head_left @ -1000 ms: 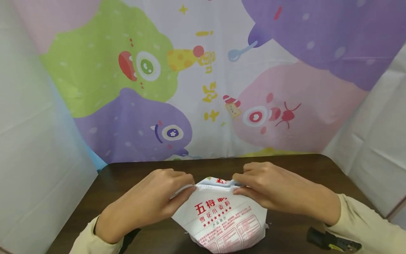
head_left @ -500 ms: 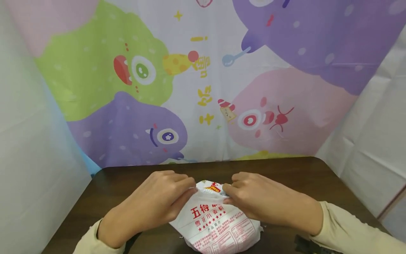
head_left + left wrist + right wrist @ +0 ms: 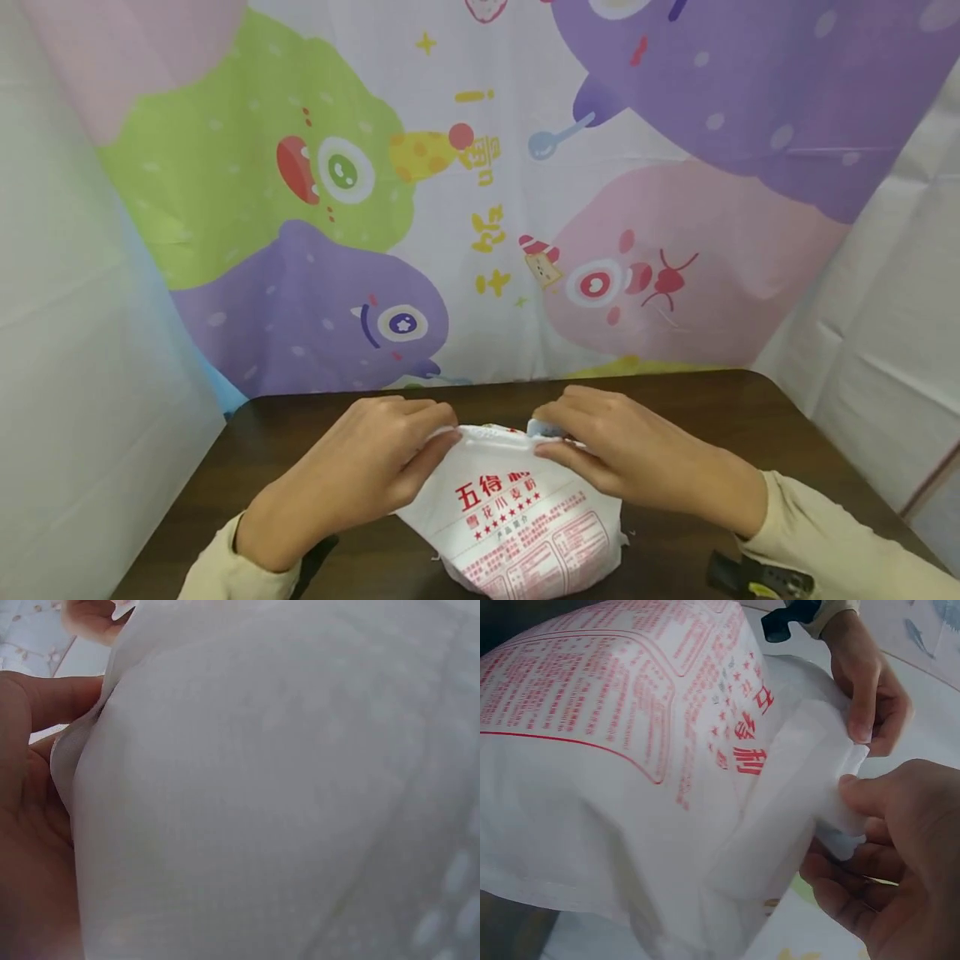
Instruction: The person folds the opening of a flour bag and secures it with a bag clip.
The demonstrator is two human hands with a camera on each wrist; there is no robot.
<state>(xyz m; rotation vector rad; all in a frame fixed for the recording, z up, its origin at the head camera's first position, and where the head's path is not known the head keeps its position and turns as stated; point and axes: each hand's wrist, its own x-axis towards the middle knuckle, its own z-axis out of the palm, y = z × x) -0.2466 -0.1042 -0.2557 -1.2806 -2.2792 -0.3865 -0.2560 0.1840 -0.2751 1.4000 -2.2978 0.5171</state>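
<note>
**Two hands pinch the top of a white sack**

The left hand (image 3: pixel 352 479) lies at the left of the sack (image 3: pixel 517 521), its grip narrow, thumb and fingers pinching the folded top edge; the left wrist view shows the thumb (image 3: pixel 56 697) pressed against the white woven cloth. The sack stands in the middle of the dark desk (image 3: pixel 720 400), near its front edge, with red print and a row of red stars on the side facing the person. The right hand (image 3: pixel 630 462) pinches the same top edge just to the right, its grip also narrow, holding a bunched fold. Both sleeves are cream. Behind the desk hangs a cartoon backdrop (image 3: pixel 480 192) in green, purple and pink.
</note>
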